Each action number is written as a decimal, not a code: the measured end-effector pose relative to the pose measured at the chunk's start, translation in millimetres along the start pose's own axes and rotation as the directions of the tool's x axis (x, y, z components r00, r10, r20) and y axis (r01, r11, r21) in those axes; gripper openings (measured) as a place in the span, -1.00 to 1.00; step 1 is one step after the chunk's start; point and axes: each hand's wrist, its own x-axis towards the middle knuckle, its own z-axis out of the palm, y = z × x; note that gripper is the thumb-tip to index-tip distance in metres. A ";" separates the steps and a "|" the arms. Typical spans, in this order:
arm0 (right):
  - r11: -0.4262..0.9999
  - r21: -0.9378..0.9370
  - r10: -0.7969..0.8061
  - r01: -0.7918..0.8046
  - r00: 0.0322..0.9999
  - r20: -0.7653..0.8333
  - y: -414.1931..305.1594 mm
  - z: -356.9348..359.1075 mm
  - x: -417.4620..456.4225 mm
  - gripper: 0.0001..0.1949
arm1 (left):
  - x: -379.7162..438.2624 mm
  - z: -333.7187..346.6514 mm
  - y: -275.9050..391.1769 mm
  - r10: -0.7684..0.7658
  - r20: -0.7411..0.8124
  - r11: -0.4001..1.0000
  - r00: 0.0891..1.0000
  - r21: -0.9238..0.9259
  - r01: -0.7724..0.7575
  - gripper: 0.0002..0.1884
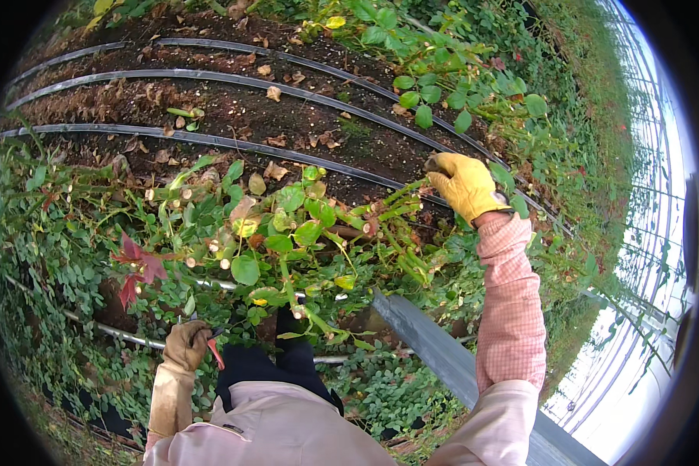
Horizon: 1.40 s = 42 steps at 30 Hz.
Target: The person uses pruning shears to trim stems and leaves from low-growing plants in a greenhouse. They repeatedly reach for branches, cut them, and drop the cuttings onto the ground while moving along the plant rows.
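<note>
My left hand [185,346], in a tan leather gauntlet glove, is closed around pruning shears with a red handle [215,354]. The glove covers most of the tool. Farther forward on the right, my right hand [465,185] wears a yellow glove, its fingers curled towards the thumb. Its fingertips are beside the cut end of a green rose stem [405,192]; whether they grip anything is hidden. Between my hands, rose plants show several pale cut stubs and green leaves [291,198]. One shoot has dark red leaves [143,265].
Black drip lines [209,76] run across a dark soil bed [239,108] scattered with dry leaves. A grey metal beam [425,338] slants up at my right. A pale pipe [122,335] crosses low by my legs. Dense foliage borders the bed.
</note>
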 end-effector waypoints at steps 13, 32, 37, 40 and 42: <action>0.904 -0.367 -0.163 0.218 0.971 0.175 10.4 79.1 21.0 -0.75 | -0.3 -1.7 -19.4 -0.093 0.018 0.995 0.995 -0.037 0.094 -0.69; 0.899 -0.383 -0.173 0.213 0.975 0.138 7.9 80.0 19.6 -0.78 | 5.6 -0.9 -12.9 -0.014 -0.015 0.999 1.000 0.029 0.015 -0.72; 0.954 -0.192 -0.189 0.232 0.958 0.215 20.3 75.7 28.5 -0.74 | 5.7 -0.5 -8.9 0.071 -0.086 0.996 0.994 0.068 -0.065 -0.74; 0.960 -0.124 -0.222 0.250 0.954 0.202 26.3 72.1 29.8 -0.71 | 6.9 -1.8 -5.6 0.072 -0.035 0.995 0.997 0.075 -0.069 -0.74; 0.956 -0.112 -0.247 0.269 0.952 0.180 27.9 69.3 28.7 -0.70 | 7.3 -2.3 -5.3 0.143 -0.064 0.987 0.988 0.077 -0.138 -0.73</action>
